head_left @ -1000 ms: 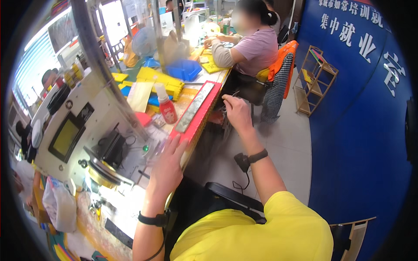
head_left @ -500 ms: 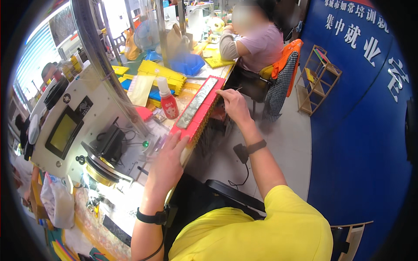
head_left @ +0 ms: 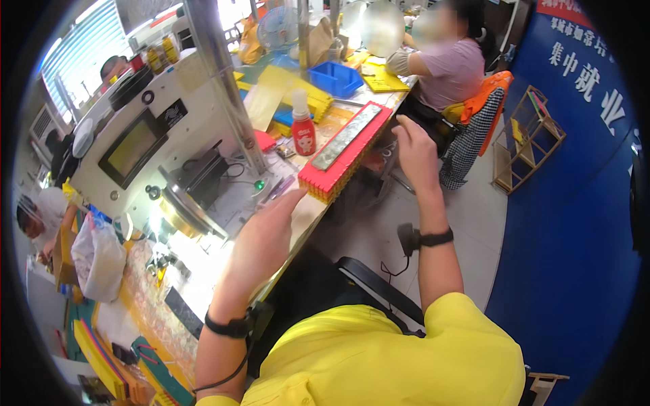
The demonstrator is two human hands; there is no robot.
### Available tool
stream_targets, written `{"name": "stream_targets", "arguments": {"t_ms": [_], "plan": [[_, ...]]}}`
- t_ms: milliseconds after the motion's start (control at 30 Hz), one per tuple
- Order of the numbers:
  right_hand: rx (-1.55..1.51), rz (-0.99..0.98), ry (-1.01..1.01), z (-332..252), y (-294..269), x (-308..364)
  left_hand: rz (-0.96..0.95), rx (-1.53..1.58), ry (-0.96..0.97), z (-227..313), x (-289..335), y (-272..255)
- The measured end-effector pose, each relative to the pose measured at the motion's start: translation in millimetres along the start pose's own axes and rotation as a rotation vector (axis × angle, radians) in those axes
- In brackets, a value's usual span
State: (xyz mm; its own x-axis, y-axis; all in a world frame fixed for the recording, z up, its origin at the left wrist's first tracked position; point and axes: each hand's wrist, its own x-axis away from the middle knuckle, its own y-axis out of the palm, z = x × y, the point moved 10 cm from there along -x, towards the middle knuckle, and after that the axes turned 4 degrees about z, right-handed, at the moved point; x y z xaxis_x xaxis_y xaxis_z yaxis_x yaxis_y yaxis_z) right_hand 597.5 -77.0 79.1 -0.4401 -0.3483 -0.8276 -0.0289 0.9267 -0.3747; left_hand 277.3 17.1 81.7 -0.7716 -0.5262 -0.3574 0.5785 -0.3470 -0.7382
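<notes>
A long stack of toothed-edged sheets, red on top (head_left: pixel 359 145) and yellow below, lies along the table's right edge. On it rests a narrow grey metallic-looking strip (head_left: pixel 347 139). My left hand (head_left: pixel 266 233) is at the stack's near end, its fingers stretched toward the corner and holding nothing; whether a fingertip touches the stack I cannot tell. My right hand (head_left: pixel 418 154) hovers to the right of the far end, off the stack, fingers loosely bent and apart, with nothing in them. A red bottle with a white cap (head_left: pixel 304 132) stands just left of the stack.
Left of my hands stands a white machine with a screen (head_left: pixel 132 149) and a bright lamp. A metal post (head_left: pixel 227 84) rises beside it. Farther back are yellow sheets, a blue bin (head_left: pixel 336 79) and a seated person (head_left: pixel 450 68). A wooden rack (head_left: pixel 527 139) stands by the blue wall.
My right hand has come off the stack's far right edge. My left hand has drawn back from the red top to the near end. The whole view has shifted.
</notes>
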Motion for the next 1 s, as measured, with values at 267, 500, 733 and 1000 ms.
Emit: {"name": "stream_targets", "arguments": {"t_ms": [267, 500, 733, 1000], "plan": [[-0.671, -0.820, 0.352, -144, 33, 93, 0.346, 0.659, -0.357, -50, 176, -126], [-0.759, -1.095, -0.126, -282, 91, 142, 0.781, 0.988, -0.516, -114, 255, -137], [-0.590, -1.053, -0.461, -341, 133, 173, 0.632, 0.869, -0.665, -132, 243, -118], [-0.524, -1.073, -0.559, -368, 151, 195, 0.512, 0.801, -0.652, -145, 234, -107]]}}
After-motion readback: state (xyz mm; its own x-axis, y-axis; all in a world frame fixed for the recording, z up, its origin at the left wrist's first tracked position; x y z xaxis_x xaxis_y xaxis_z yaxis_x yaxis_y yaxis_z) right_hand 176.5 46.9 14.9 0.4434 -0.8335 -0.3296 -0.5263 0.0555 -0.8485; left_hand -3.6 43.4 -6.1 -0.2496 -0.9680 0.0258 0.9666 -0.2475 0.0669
